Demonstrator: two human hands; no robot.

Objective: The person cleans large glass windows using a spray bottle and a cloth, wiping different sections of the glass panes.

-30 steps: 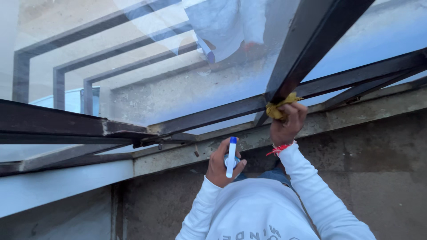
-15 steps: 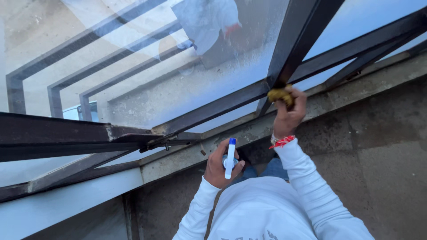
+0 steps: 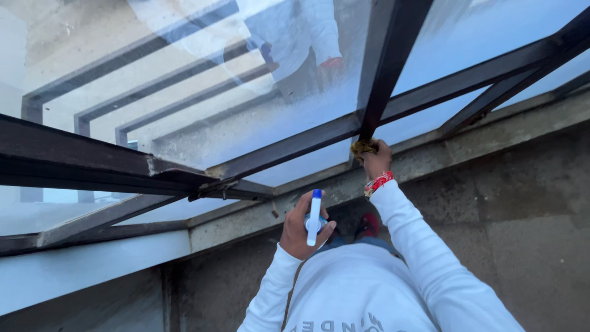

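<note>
The right hand (image 3: pixel 376 161) is clenched around a crumpled yellow cloth (image 3: pixel 362 147), pressing it against the dark metal window frame (image 3: pixel 295 147) where an upright bar meets the lower rail. The left hand (image 3: pixel 302 232), lower and held near the chest, is wrapped around a white spray bottle with a blue tip (image 3: pixel 314 216). A red thread band (image 3: pixel 378 182) circles the right wrist above the white sleeve (image 3: pixel 424 258). The smeared glass pane (image 3: pixel 246 92) reflects the person, and a grey concrete ledge (image 3: pixel 430 154) runs under the frame.
</note>
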